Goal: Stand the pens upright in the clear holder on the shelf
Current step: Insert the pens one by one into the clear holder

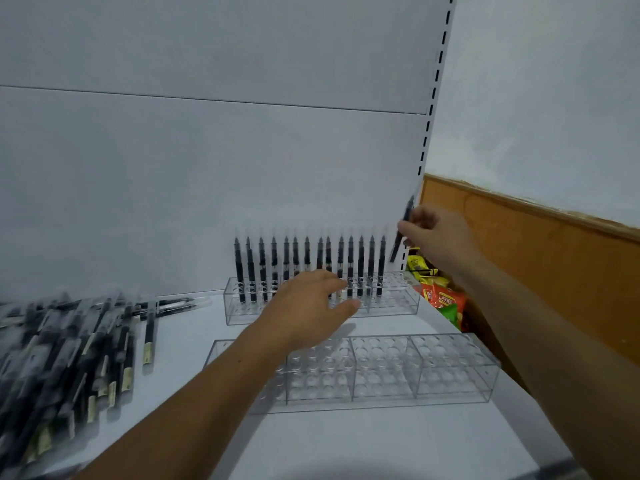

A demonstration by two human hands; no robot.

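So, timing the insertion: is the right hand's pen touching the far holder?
Apart. Head view: the pen hangs above the far holder, gap visible below its tip.

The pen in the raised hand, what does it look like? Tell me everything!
The pen is slim and dark, almost black, a little blurred. It tilts, top leaning right, held in the air. The right hand pinches it near the middle. It hangs above the right end of the back clear holder, just right of the row of standing pens.
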